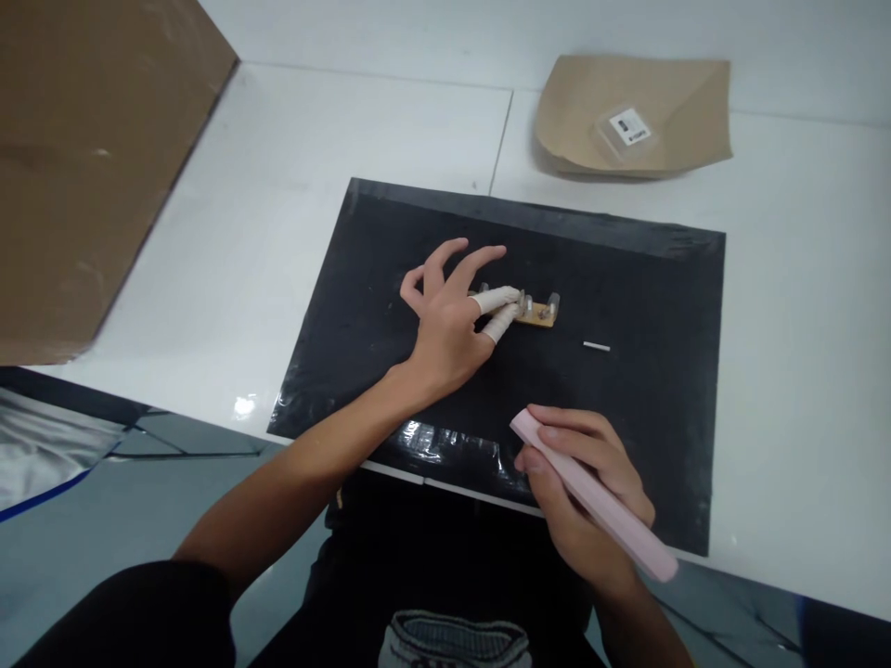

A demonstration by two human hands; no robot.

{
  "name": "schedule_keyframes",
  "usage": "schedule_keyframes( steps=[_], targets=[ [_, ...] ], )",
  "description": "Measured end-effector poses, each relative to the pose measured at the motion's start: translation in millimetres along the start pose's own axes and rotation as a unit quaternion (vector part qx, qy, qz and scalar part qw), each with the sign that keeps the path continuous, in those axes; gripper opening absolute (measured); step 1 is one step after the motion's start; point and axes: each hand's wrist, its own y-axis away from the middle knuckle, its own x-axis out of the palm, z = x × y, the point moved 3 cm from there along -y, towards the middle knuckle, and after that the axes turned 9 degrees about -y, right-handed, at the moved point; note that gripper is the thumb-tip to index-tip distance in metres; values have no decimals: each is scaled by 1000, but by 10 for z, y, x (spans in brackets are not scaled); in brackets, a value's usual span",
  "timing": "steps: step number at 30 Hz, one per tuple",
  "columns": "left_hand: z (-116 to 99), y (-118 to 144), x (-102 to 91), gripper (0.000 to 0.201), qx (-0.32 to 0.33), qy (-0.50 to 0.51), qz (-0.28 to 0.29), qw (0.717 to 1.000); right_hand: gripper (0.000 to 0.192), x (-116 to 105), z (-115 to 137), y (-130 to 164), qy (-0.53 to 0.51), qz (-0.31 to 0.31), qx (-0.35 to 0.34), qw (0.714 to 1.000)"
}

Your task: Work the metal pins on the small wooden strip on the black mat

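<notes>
My left hand reaches over the black mat, thumb and index finger wrapped in white finger covers and pinched at a clear, curved nail tip. That tip stands in a row of similar ones on a small yellowish strip; the left part of the strip is hidden by the fingers. The other left fingers are spread and raised. Nearer the table's front edge, my right hand grips a long pale pink stick-shaped tool, held slanting, apart from the strip. Its exact kind does not show.
A small white stick lies on the black mat right of the strip. Behind the mat, a brown paper piece bears a clear box with a label. A large brown cardboard box stands at the left on the white table.
</notes>
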Motion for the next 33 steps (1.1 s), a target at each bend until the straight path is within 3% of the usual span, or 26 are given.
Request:
schedule_keyframes(
  steps=[33],
  targets=[
    [11, -3, 57, 15, 29, 20, 5, 999, 24, 23, -28, -2, 30, 23, -16, 999]
  ],
)
